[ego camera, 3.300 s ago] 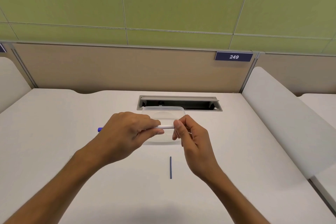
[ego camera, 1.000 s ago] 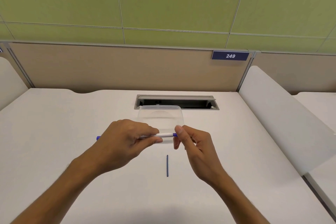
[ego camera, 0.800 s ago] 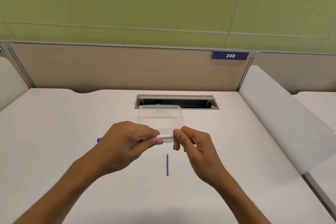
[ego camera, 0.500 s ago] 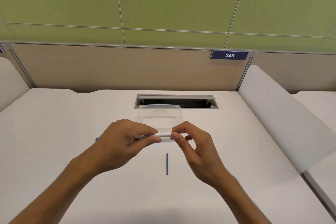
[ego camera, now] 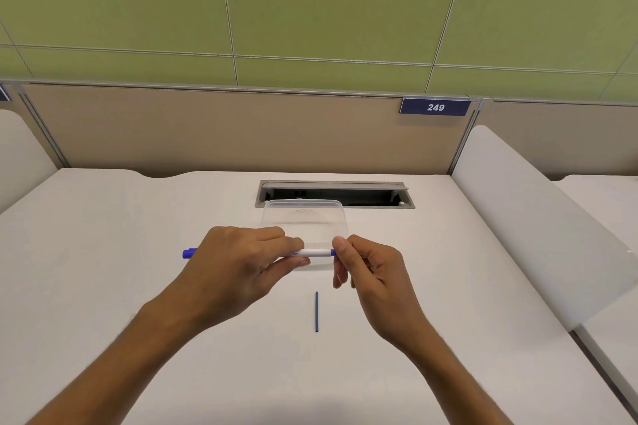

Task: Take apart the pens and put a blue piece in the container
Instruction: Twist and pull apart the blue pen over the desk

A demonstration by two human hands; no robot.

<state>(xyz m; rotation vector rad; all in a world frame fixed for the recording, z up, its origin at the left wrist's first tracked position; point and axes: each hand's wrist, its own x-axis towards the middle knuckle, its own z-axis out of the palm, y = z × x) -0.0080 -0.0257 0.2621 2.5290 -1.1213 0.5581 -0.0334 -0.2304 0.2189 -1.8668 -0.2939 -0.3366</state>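
**Both hands on one pen, just in front of the container**

The clear plastic container (ego camera: 305, 217) stands on the white desk (ego camera: 103, 286), just in front of the cable slot (ego camera: 335, 194) at the desk's far edge. It serves as the landmark here.

Held level just in front of the container's near wall is a white pen (ego camera: 310, 253) with a blue cap end (ego camera: 189, 253) sticking out to the left. The left hand (ego camera: 238, 272) is curled around the pen's barrel, thumb underneath and fingers over the top. The right hand (ego camera: 371, 278) pinches the pen's blue right-hand tip between thumb and forefinger (the tip itself is mostly hidden by the thumb); its other fingers are loosely bent beneath.

Nearer the person than the container, and below the hands, a thin blue rod (ego camera: 316, 311) lies on the desk, pointing straight away from the viewer, apart from both hands.

Behind the container, on the beige partition to the right, hangs a number plate (ego camera: 435, 107) reading 249.
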